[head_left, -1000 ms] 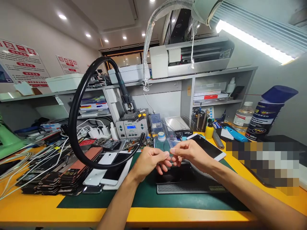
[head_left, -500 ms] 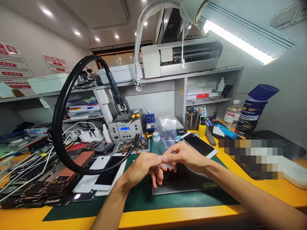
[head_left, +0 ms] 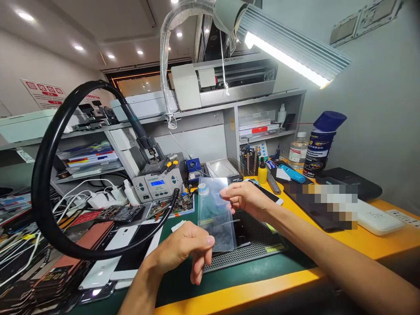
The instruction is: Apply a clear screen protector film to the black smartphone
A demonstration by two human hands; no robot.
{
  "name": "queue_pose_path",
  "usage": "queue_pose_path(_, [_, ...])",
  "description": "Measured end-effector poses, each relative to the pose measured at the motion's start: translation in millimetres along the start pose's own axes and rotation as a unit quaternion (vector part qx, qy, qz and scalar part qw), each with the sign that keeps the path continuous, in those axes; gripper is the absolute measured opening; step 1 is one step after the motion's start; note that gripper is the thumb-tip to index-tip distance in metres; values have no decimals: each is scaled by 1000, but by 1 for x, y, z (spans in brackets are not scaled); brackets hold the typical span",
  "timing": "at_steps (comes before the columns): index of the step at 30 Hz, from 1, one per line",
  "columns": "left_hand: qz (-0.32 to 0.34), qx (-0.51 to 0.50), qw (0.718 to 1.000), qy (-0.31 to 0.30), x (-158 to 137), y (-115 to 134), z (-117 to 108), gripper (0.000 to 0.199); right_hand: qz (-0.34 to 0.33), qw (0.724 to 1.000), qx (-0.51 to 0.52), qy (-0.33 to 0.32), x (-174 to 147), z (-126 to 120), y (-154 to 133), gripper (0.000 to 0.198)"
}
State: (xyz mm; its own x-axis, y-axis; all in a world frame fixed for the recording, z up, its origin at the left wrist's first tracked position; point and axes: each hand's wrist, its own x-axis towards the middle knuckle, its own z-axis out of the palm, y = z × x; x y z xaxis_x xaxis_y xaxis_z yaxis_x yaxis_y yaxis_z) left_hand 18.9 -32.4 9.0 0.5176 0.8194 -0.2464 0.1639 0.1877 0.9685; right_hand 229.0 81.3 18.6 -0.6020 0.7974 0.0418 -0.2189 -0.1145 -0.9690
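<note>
While right fingers (head_left: 230, 192) pinch a clear sheet (head_left: 215, 225) | left fingers (head_left: 207, 241) curl beside it | left hold unclear

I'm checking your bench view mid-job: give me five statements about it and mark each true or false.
1. The right hand holds a clear sheet. True.
2. The lamp is off. False: the lamp is lit.
3. A black screen lies on the mesh mat. True.
4. The yellow bottle stands right of the spray can. False: the bottle is to its left.
5. The left hand is below the right in the picture. True.
</note>
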Motion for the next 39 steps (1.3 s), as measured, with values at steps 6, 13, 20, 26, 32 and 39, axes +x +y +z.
queue_pose_path(6, [-17,3,1000,-18,1,-1,0,44,-14,999,9,28,4,-14,-5,24])
queue_pose_path(13, [-21,-2,1000,-11,4,-1,4,44,-16,999,-8,-39,-4,-3,-3,32])
queue_pose_path(20, [-12,-3,1000,-2,4,1,5,43,3,1000,-21,-23,0,-7,-2,32])
queue_pose_path(26, [-10,-5,1000,10,4,2,7,44,-1,999,-28,-43,-3,-10,-6,44])
queue_pose_path(32, [-18,1,1000,-14,6,1,9,43,-21,996,-63,-62,-10,-13,-11,33])
queue_pose_path(39, [-46,19,997,-51,7,-4,10,44,-27,992,-104,-70,-8,-13,-9,28])
